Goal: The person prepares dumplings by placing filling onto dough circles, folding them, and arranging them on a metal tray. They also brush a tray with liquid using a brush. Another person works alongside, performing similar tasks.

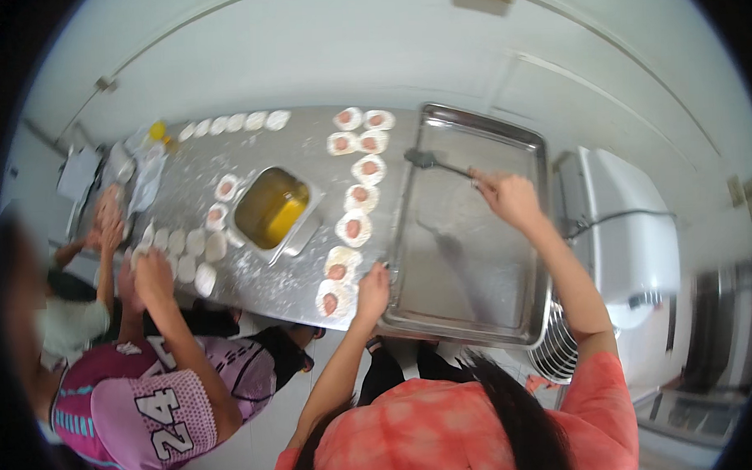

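We have the brush (442, 164) clasped in our right grip (505, 196), its dark head over the far left part of the metal tray (509, 263). Our left grip (374, 293) is curled at the tray's left rim, and we cannot tell whether it grasps anything. Left of the tray, on the desk (287, 284), we see dough rounds (353, 227) with pink filling and, beyond them, a steel container (306, 235) of yellow liquid. Right of the tray stands a white machine (632, 226).

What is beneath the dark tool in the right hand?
The tray lies beneath the tool, which the right hand holds. The patch of tray that they cover cannot be seen.
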`<state>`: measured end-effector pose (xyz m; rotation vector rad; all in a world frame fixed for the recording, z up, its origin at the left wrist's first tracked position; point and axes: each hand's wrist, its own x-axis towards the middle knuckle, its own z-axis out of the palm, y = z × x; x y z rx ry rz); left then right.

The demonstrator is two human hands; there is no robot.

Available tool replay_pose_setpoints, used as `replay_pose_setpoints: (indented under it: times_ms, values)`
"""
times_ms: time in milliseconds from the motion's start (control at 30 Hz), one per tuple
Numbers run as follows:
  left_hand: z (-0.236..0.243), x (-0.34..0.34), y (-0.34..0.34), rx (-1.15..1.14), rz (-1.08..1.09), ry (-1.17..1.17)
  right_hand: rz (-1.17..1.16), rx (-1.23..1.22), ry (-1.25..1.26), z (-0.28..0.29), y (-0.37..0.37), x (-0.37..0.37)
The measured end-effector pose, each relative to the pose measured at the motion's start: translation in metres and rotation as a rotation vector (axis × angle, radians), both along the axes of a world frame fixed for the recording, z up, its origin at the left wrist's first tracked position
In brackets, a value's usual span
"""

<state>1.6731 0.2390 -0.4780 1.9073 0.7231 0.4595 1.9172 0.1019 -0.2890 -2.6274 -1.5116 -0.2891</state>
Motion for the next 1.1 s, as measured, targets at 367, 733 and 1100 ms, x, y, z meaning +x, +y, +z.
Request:
replay_pose_setpoints:
  times_ms: [367,733,1100]
  values:
    - [-0.007,-0.008,-0.001,-0.014,0.001,-0.031,0.736,-0.248,-0.255,0.002,0.267,-0.136]
    - [-0.015,-0.010,-0.002,-0.015,0.033,-0.026,0.551,-0.395,0.098,0.000,0.266,-0.155]
    - [-0.024,-0.008,-0.004,0.034,0.046,-0.051,0.338,-0.248,0.756,-0.033,0.229,-0.108]
